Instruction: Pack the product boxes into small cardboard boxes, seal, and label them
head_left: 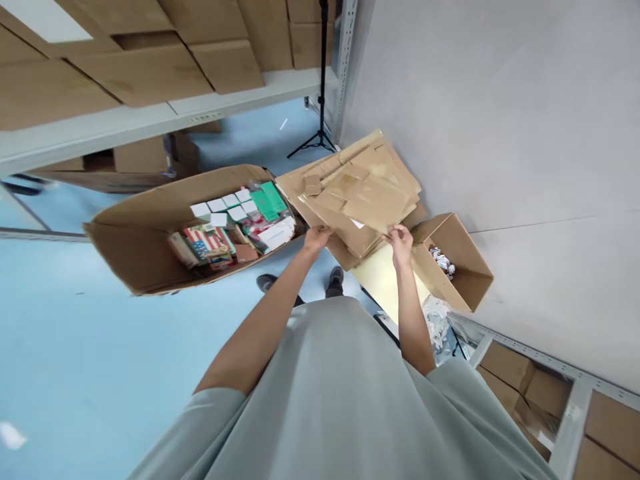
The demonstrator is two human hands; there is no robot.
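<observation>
Left hand (319, 239) and right hand (400, 241) pinch flattened cardboard (375, 200); one large box (133, 250) at nine o'clock, one small box (426, 272) at three.

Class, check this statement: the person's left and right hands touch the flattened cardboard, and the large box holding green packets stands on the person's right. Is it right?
Not quite: the head view shows the large box with green packets on the person's left. The rest stands.
</observation>
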